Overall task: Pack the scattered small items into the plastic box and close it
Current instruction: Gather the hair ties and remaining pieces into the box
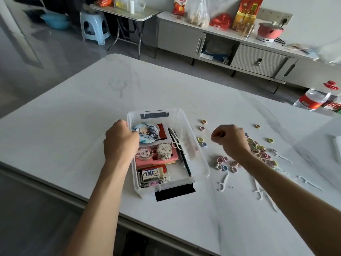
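A clear plastic box (200, 161) stands open on the white table, holding a round badge (146, 133), a pink case, an eraser, a pencil and other small items. My left hand (120, 143) grips the box's left wall. My right hand (230, 138) hovers to the right of the box with its fingers curled; whether it holds anything is hidden. Several small coloured hair ties (258, 150) lie scattered under and around it, and white floss picks (223, 182) lie nearer the front edge.
A black latch flap (174, 193) hangs off the box's near end. At the table's far right stand a water bottle (311, 99) and a white object (338, 148). Beyond the table are a low cabinet (239, 52), a folding table and a blue stool (95, 27).
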Demonstrator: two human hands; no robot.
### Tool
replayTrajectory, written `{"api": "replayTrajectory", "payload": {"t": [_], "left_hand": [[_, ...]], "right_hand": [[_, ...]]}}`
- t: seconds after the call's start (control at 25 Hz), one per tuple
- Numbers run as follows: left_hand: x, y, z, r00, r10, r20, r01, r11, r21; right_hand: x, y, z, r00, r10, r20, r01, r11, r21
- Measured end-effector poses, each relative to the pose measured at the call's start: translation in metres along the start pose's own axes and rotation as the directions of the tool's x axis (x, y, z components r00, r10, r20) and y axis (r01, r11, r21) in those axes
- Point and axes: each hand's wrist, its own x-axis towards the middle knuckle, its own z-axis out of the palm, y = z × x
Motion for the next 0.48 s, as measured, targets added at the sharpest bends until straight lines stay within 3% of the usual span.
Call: {"api": "replayTrajectory", "payload": {"t": [0.12,0.16,0.24,0.32,0.36,0.48], "left_hand": [[0.002,0.001,0.0,1.0,-0.003,0.017,0.003,1.0,-0.001],[0.002,0.001,-0.001,1.0,-0.007,0.022,0.007,1.0,0.002],[0.003,0.0,-0.001,0.999,-0.011,0.035,0.011,1.0,-0.003],[0.005,-0.001,-0.003,0.999,-0.025,0.043,0.026,0.999,-0.019],[0.006,-0.001,-0.004,0.999,-0.032,0.04,0.032,0.999,-0.016],[0.008,-0.002,-0.005,0.999,-0.04,0.024,0.04,0.999,-0.003]], "right_hand": [[-0.012,-0.043,-0.031,0.986,-0.163,-0.021,0.164,0.966,0.198],[-0.02,-0.062,-0.036,0.957,-0.284,0.062,0.268,0.945,0.187],[-0.037,-0.09,-0.03,0.827,-0.448,0.341,0.456,0.888,0.061],[-0.053,-0.106,-0.013,0.688,-0.438,0.578,0.589,0.803,-0.092],[-0.057,-0.109,-0.006,0.659,-0.416,0.627,0.62,0.772,-0.139],[-0.058,-0.105,-0.002,0.676,-0.437,0.593,0.601,0.793,-0.101]]}}
